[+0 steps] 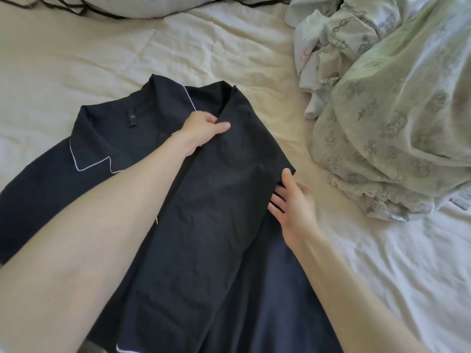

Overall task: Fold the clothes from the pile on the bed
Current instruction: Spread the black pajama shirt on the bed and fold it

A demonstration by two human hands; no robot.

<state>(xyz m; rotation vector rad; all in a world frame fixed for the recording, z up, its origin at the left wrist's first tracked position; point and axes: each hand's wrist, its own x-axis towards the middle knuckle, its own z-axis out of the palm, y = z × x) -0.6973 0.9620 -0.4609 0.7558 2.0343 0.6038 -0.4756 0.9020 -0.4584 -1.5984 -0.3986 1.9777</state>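
The person's two forearms are bare, with no sleeves visible. The left hand [204, 128] and right hand [293, 207] wear no rings or gloves.

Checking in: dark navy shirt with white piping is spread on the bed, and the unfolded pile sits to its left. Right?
Not quite. The head view shows the pile to the right of the navy shirt, not the left. The shirt does lie spread on the bed.
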